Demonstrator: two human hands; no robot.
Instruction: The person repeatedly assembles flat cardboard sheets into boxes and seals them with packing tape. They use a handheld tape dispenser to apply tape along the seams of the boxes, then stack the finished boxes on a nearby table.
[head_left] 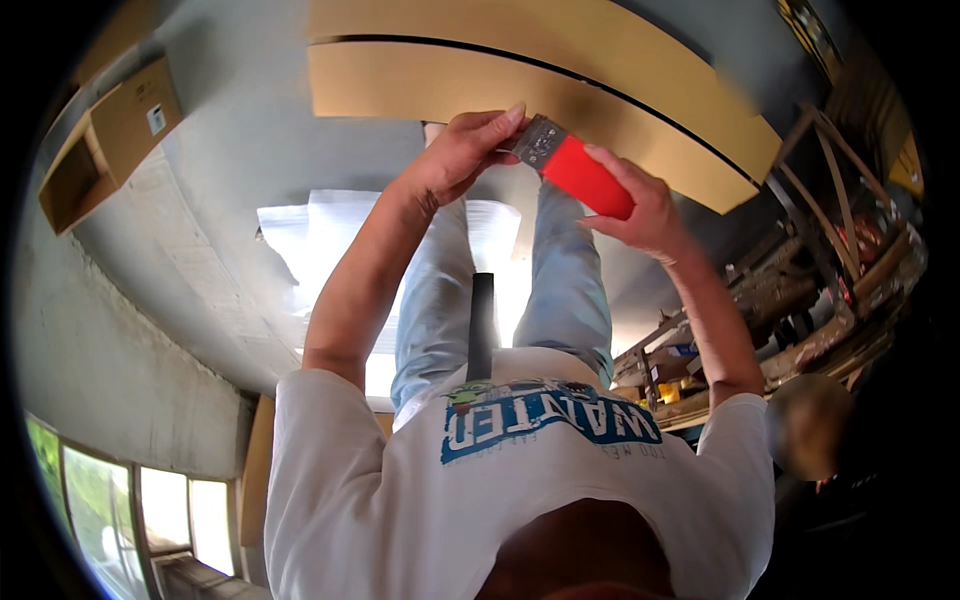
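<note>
Between my two hands is a flat red-handled tool with a wide grey metal end; whether it is a scraper or a brush I cannot tell. My right hand grips the red handle, thumb along its upper side. At the metal end, my left hand pinches the tip between thumb and fingers, which partly hide it. Just beyond the hands lies a long tan board or flat carton, with a dark lengthwise gap.
White sheeting lies on the grey floor around my legs. An open cardboard box sits at the far left. Wooden frames and clutter crowd the right side. Windows line the lower left wall.
</note>
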